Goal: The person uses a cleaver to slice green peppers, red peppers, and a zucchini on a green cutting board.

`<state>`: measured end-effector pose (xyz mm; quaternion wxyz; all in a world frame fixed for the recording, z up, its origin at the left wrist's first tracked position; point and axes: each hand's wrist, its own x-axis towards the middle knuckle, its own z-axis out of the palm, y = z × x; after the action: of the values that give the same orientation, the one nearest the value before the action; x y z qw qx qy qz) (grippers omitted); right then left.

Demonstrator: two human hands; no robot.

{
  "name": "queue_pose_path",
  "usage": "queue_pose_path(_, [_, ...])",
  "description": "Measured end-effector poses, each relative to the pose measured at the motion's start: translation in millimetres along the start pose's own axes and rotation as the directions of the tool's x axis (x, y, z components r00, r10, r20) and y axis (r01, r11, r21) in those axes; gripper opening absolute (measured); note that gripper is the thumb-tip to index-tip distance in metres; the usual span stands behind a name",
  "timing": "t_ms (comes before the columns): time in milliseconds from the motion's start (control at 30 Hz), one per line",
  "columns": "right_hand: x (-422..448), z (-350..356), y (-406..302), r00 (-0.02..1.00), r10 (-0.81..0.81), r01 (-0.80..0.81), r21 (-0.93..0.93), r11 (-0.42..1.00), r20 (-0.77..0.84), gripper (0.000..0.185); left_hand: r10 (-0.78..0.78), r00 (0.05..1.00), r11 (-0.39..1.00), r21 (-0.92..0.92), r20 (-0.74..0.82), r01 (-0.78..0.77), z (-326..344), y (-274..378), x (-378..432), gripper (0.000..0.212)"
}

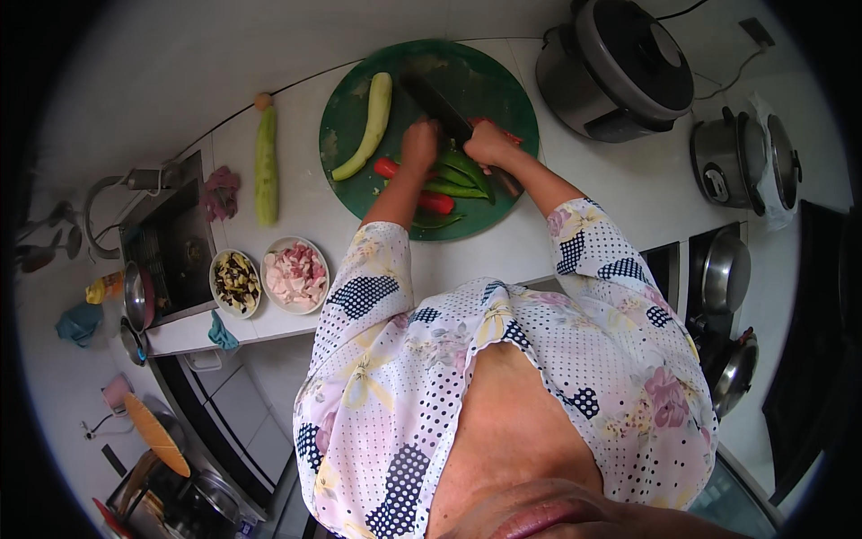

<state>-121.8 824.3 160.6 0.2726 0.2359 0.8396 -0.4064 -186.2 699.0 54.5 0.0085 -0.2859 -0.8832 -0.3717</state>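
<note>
A round green cutting board (431, 60) lies on the white tiled counter. My right hand (490, 144) grips a kitchen knife, its dark broad blade (438, 104) pointing up and left. Close by, my left hand (420, 145) has its fingers curled beside the blade; whatever is beneath them is hidden. Below and between the hands lie green peppers (458, 176) and red peppers (436, 201). Red pieces (506, 133) show behind my right hand. A peeled, pale green long vegetable (368, 135) rests at the board's left side.
Another long green vegetable (267, 168) lies left of the board, near a pink cloth (220, 193). Bowls of cut meat (296, 274) and dark and yellow pieces (235, 283) stand near the sink (168, 249). At the right are a large electric cooker (613, 74) and a smaller one (727, 162).
</note>
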Motion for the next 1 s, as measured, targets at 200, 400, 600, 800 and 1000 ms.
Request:
queue_pose_path(200, [13,12,45,0.737,-0.443,0.357,-0.263,0.896,-0.51,0.022,0.15,0.982,0.977,0.135,0.118,-0.166,-36,35,-15,0.014])
queue_pose_path(400, [-57,-18,39,0.922,-0.205,0.263,0.142,0.954,-0.329,0.025,0.406,0.903,0.868,0.251,0.142,-0.429,-27,36,-38,0.012])
queue_pose_path(600, [-83,-9,58,0.971,-0.076,0.098,0.087,0.991,-0.228,0.022,0.218,0.972,0.883,0.405,0.092,-0.236,-46,15,-12,0.012])
queue_pose_path(800, [-92,9,76,0.979,-0.021,0.05,0.136,0.989,-0.205,0.026,0.3,0.942,0.799,0.501,0.148,-0.333,-62,35,-11,0.012])
queue_pose_path(1000, [-91,10,66,0.992,0.051,-0.036,0.125,0.991,-0.117,0.022,0.209,0.96,0.863,0.426,0.186,-0.271,-51,17,-11,0.011])
